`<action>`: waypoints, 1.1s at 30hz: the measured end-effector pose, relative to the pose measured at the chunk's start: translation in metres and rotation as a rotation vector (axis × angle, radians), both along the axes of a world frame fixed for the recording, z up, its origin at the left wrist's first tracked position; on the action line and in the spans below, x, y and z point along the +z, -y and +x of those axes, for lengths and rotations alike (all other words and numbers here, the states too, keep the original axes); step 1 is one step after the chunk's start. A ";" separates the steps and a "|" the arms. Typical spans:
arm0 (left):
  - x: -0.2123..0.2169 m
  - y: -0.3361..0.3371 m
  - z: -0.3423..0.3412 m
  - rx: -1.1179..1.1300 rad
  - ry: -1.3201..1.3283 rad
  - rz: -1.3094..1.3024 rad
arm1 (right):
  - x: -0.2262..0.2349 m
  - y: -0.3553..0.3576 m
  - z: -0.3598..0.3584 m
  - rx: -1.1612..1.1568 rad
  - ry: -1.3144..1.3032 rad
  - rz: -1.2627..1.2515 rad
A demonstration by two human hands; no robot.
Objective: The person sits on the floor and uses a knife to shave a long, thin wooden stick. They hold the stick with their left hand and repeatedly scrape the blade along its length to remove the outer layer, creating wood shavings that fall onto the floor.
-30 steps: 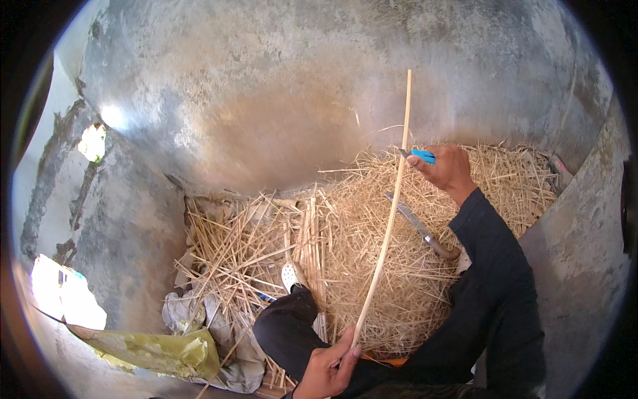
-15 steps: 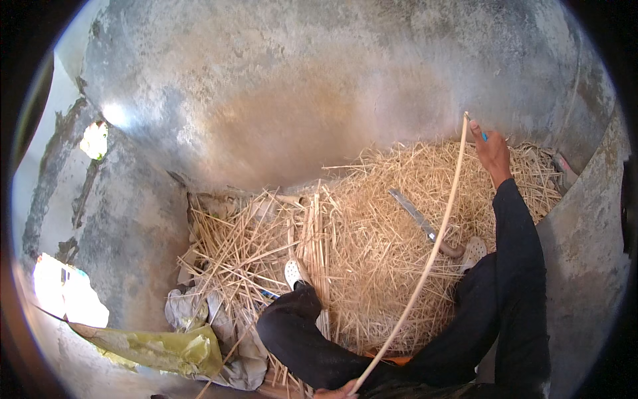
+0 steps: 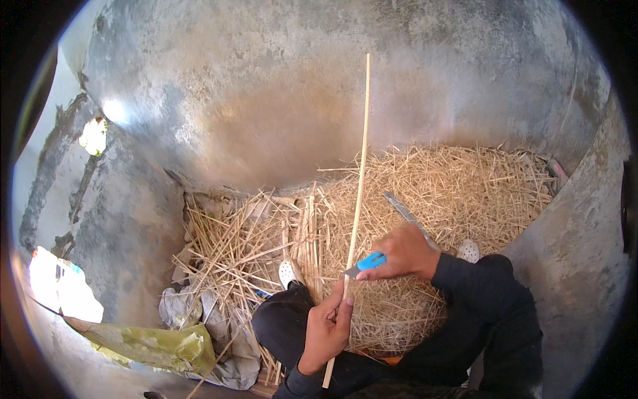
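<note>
Head view showed 1 pale strip [image 3: 363,153] slanting over the left edge of a shavings pile [image 3: 478,189]. The left hand [image 3: 325,327] clasped it near its lower end; the right hand [image 3: 407,253] gripped a blue-handled knife [image 3: 371,261], blade against the strip. A larger knife [image 3: 401,207] lay on the pile, partly behind the right hand.

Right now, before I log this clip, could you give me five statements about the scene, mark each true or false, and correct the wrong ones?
1. The right-hand grip holds a blue-handled utility knife. True.
2. The left-hand grip is empty. False: it holds a pale wooden strip.
3. The utility knife's blade is at the strip, close to the left-hand grip. True.
4. The long-bladed knife leans against the wall. False: it lies on thin shavings.
5. A yellowish-green sheet lies at lower left. True.
</note>
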State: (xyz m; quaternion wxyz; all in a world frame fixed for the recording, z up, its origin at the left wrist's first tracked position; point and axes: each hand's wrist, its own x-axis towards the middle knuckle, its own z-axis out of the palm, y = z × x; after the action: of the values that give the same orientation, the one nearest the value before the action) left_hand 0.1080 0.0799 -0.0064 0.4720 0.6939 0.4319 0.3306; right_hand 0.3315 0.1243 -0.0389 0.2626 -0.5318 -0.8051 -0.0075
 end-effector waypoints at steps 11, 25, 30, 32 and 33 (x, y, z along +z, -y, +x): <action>-0.015 0.008 -0.007 0.004 -0.071 0.094 | -0.003 -0.015 0.008 -0.136 -0.023 0.016; 0.004 0.028 -0.025 -0.059 -0.228 0.153 | -0.001 -0.051 0.053 -0.390 -0.122 0.012; 0.004 0.035 -0.040 -0.144 -0.240 0.202 | 0.004 -0.047 0.084 -0.474 -0.079 -0.069; -0.002 0.027 -0.037 -0.131 -0.168 0.105 | -0.017 -0.018 0.041 -0.230 -0.088 0.010; -0.001 0.027 -0.039 -0.079 -0.111 -0.025 | -0.015 -0.015 0.021 -0.128 -0.098 0.036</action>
State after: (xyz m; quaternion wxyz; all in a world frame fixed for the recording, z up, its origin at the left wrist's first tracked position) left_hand 0.0686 0.0528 -0.0076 0.4684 0.7218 0.4339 0.2672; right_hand 0.3526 0.1394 -0.0537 0.3101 -0.5772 -0.7554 -0.0129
